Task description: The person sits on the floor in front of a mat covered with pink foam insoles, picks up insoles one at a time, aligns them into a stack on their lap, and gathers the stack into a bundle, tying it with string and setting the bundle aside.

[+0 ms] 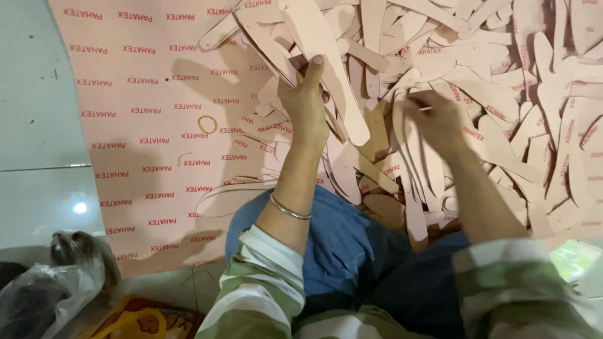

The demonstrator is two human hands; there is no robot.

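Here, in the head view, one person sits over a pink printed sheet [144, 144] spread on the pale floor [38, 125]. A single yellow rubber band [207, 124] lies on that sheet, well apart from the hands. To the right spreads a heap of loose pink insole cutouts [502, 94], too many and too overlapped to count.

The left hand [306, 100] reaches forward with the forearm stretched out and a thin bangle [290, 209] on the wrist. Its fingers are clenched around a stack of insoles [314, 44], several pieces fanned upward and away; the exact number cannot be told.

The right hand [433, 119] hovers low over the heap, palm down, its fingertips pinched on the edge of one insole [411, 135] that stands among the others.

One crumpled plastic bag [44, 289] lies at the lower left.
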